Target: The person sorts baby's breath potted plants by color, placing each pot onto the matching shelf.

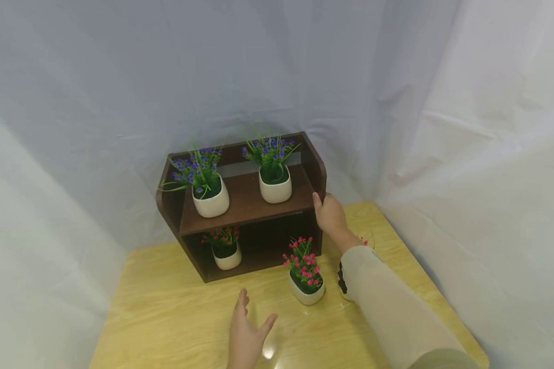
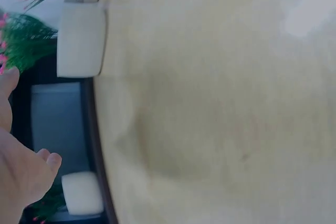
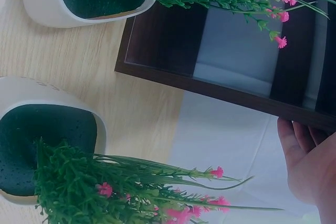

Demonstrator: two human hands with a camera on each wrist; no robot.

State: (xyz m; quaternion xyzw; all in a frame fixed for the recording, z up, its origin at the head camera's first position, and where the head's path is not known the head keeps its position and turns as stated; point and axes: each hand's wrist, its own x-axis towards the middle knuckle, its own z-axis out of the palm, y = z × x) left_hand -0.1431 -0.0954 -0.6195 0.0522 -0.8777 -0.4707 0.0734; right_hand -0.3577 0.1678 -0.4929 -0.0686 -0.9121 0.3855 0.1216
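Note:
A dark brown two-tier wooden shelf point(image 1: 244, 218) stands on the table. My right hand point(image 1: 331, 212) holds its right side panel, thumb at the front edge and fingers on the outer face; in the right wrist view, fingers point(image 3: 294, 142) lie against that panel. My left hand point(image 1: 246, 333) is in front of the shelf, thumb and fingers spread, holding nothing. White pots of purple flowers, one left point(image 1: 211, 204) and one right point(image 1: 275, 190), sit on the upper tier. A pink-flowered pot point(image 1: 228, 258) sits in the lower tier at left.
Another pink-flowered white pot point(image 1: 308, 293) stands on the light wooden table point(image 1: 166, 318) before the shelf's right end. A further pink-flowered pot point(image 3: 52, 95) is to its right, mostly hidden by my right sleeve in the head view. White sheeting point(image 1: 258, 66) hangs behind and around the table.

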